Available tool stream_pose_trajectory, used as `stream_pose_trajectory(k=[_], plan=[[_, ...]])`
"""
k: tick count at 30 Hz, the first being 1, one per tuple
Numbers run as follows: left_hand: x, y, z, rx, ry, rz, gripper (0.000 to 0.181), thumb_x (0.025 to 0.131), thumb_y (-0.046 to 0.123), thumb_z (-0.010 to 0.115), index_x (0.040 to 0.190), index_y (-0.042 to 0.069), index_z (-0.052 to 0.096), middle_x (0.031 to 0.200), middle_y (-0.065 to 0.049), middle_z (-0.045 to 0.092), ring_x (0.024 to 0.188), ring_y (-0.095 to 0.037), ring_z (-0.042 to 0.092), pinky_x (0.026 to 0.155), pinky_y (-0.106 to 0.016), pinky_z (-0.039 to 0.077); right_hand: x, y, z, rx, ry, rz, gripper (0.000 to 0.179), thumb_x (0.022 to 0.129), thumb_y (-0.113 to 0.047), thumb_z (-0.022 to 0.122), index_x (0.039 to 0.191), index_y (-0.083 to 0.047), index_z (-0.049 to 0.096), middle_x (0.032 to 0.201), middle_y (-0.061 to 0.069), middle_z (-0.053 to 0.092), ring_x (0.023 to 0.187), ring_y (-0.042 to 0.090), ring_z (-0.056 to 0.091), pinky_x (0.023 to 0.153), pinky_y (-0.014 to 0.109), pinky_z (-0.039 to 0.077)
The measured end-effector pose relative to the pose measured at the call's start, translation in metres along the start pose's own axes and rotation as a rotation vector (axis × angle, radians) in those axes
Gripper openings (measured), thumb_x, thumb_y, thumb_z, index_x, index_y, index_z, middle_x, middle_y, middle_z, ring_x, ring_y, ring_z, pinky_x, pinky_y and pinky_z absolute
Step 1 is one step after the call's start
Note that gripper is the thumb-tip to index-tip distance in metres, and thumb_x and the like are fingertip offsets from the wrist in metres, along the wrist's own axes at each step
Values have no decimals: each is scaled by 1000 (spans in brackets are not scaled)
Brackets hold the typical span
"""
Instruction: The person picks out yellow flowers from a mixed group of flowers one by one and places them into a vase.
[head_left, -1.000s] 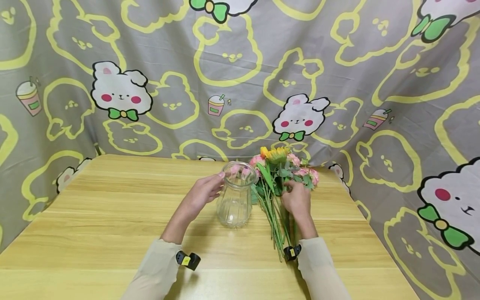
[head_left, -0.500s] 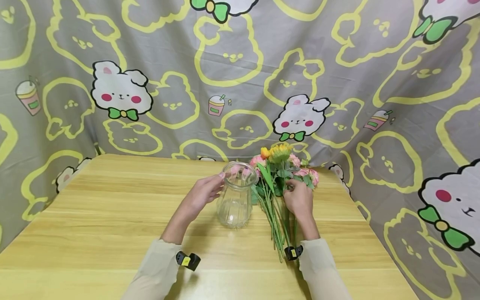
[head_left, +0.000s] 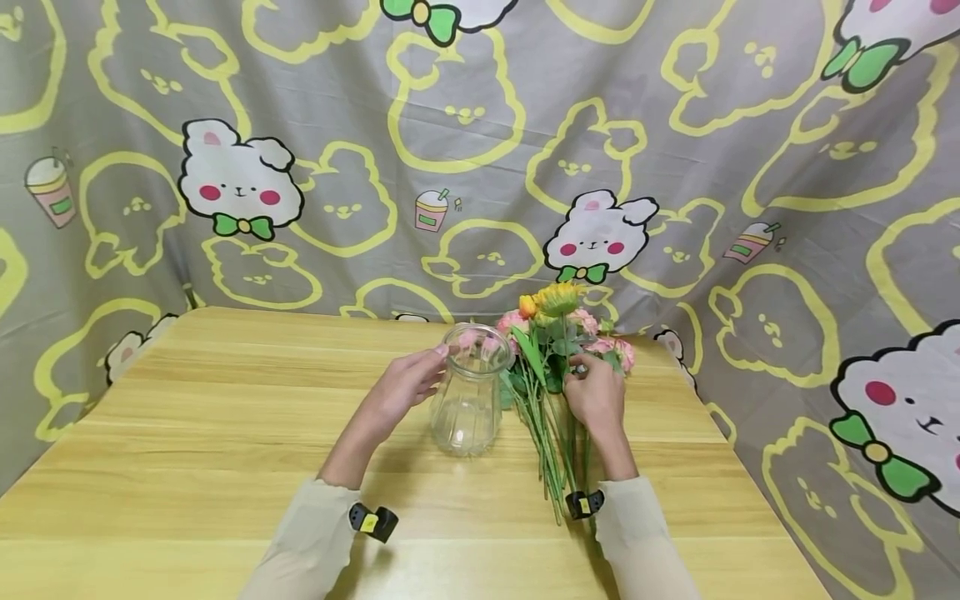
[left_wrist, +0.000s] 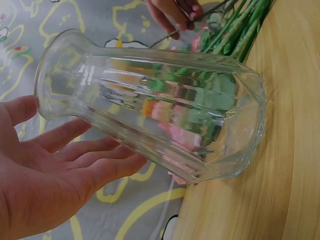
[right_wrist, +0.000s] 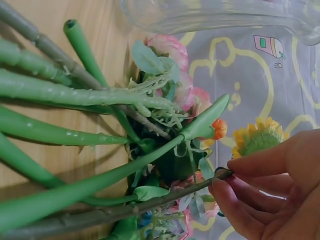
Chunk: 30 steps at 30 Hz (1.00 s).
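Clear glass, ribbed down its sides, the vase (head_left: 467, 417) stands upright on the worktop (head_left: 225, 417), just left of the bunch (head_left: 532, 354); I can see pink petals through its neck. The left hand (head_left: 401, 387) is at its near-left side, fingers loosely spread along the glass and thumb up by the rim (head_left: 450, 367); the right hand (head_left: 596, 396) is over at the flowers, thumb and fingertips pinching one dark stem (right_wrist: 160, 198), though I cannot tell for certain which bloom it carries. A sunflower (head_left: 558, 298) and an orange tulip (head_left: 528, 306) show at the top of the bunch, with pink flowers (head_left: 615, 350) about them; the green stems (head_left: 547, 450) point back toward the person; each pale sleeve (head_left: 315, 525) has a small black camera (head_left: 373, 522) at the cuff; behind it all hangs a grey cloth (head_left: 465, 146) printed with rabbits and yellow outlines.
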<state>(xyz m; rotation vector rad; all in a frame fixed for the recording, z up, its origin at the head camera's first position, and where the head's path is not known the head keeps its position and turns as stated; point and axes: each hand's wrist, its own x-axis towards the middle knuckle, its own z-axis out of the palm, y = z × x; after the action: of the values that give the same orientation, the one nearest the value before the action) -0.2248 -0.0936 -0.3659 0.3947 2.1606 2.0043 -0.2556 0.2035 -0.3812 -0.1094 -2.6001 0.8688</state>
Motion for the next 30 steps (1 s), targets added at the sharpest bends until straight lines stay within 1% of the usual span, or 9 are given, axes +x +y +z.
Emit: stream_pose_trajectory(k=[4,7,11,17,19,22,25,28,30], plan=[[0,0,-1,7,-2,1,65,107,50,42,150,1,47,151,-24,50,141,-39,47,118,-52,40,0,-2,-1,36,10,2,28,90,-7,67,116,-4,75,93,17,78,87,36,73,87,55,54],[0,0,-2,13,-1,4,65,107,51,42,149,2,48,151,-23,50,141,-39,48,118,-52,40,1,-4,-1,69,4,5,28,91,-10,69,118,-4,75,96,18,77,87,35,73,87,54,53],[0,0,-4,14,-2,8,64,107,51,42,149,4,49,151,-23,50,141,-39,48,118,-52,40,2,-8,-2,99,-1,7,28,91,-10,70,118,-3,74,98,20,77,85,35,73,83,52,53],[0,0,-4,2,-4,16,63,107,50,42,149,4,49,152,-24,49,141,-39,48,118,-52,40,4,-12,-1,135,15,-1,28,88,-10,73,115,-1,75,98,22,75,90,37,70,91,53,48],[0,0,-4,2,-11,21,63,107,50,42,149,4,49,152,-24,48,141,-39,47,119,-53,39,4,-13,-1,150,14,-1,28,88,-10,73,114,-1,75,96,22,74,90,38,68,92,53,47],[0,0,-3,2,-16,21,62,108,50,42,149,4,49,152,-23,49,142,-38,46,119,-53,39,4,-15,-3,158,6,4,26,88,-11,73,113,-2,75,92,20,73,86,36,65,90,51,46],[1,-1,-3,5,-20,16,63,107,51,42,150,4,48,152,-23,48,143,-38,45,119,-53,38,5,-17,-5,158,-10,8,25,89,-13,72,112,-3,76,88,18,71,77,32,62,82,47,46],[0,-1,-3,4,-21,13,64,107,52,42,150,4,48,152,-22,48,144,-38,44,119,-53,38,8,-19,-8,144,-23,5,22,90,-15,71,108,-4,76,85,16,73,68,26,61,74,41,46],[0,0,-2,6,-20,12,64,107,52,43,150,6,49,152,-22,49,144,-37,44,119,-53,38,10,-21,-10,142,-36,-1,19,92,-16,70,106,-4,76,84,16,74,61,21,63,69,38,48]])
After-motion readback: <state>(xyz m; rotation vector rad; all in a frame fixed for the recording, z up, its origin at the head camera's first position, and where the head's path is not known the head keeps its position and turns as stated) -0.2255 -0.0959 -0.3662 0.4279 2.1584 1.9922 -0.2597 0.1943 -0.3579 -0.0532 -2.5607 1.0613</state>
